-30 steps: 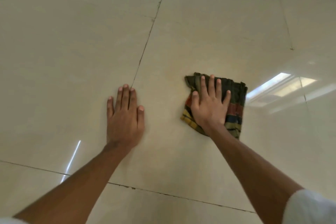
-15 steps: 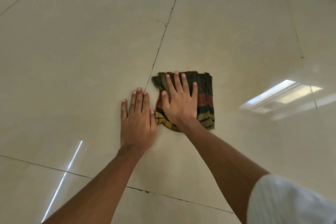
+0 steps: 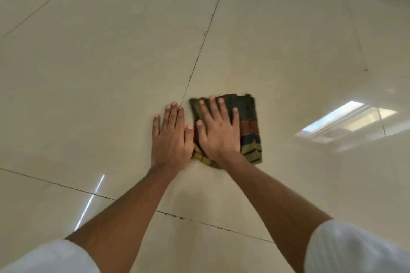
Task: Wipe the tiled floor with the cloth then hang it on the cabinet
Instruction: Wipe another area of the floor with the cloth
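The folded striped cloth [image 3: 246, 126] lies on the tiled floor [image 3: 111, 62]. The right hand [image 3: 218, 133] presses flat on it, fingers spread. The left hand [image 3: 170, 137] rests flat just beside the cloth, holding nothing. The cloth looks soft and light, best pinched by 1 edge.

glossy, smooth beige tiled floor [image 3: 111, 62] mirrors light at right; matt, woven striped cloth [image 3: 249, 126] mid-frame; white fabric sleeves [image 3: 355, 250] below.

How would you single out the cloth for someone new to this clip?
On the pale tiled floor, look just right of the long grout line. The cloth lies flat under the right hand: folded, dark, striped red, blue and yellow.
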